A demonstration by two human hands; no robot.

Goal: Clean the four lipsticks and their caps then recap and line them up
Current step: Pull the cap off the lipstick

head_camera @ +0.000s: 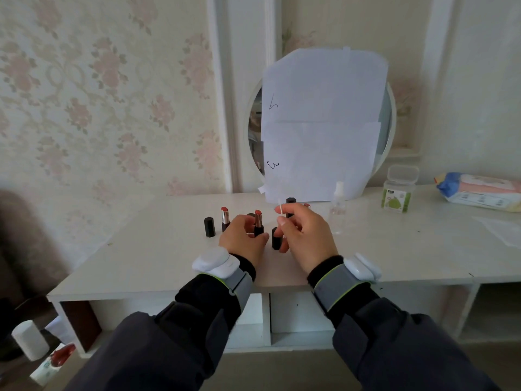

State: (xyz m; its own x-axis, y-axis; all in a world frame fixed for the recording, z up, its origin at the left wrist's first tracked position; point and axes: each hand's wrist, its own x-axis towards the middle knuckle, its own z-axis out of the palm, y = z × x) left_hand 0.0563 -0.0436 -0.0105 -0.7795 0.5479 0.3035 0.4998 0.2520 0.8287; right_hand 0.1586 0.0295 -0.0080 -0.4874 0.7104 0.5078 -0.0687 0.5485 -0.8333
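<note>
We are early: our left hand [244, 239] grips an uncapped lipstick [258, 222] on the tabletop [146, 249], our right hand [303, 235] pinches a cotton swab [281, 208]; caps [209, 227] stand off, nothing lined up

A room in a home, most likely a bedroom's dressing corner; the wallpaper [84, 94] carries a faded floral pattern; a low white counter [146, 266] with open cubbies beneath stands against the wall; a round mirror [253, 131], mostly covered by sheets of paper [324, 122], leans at its back; uncapped lipsticks [225, 217], a small spray bottle [337, 207], a cotton-swab box [397, 190] and a wipes pack [479, 193] sit on it.
</note>
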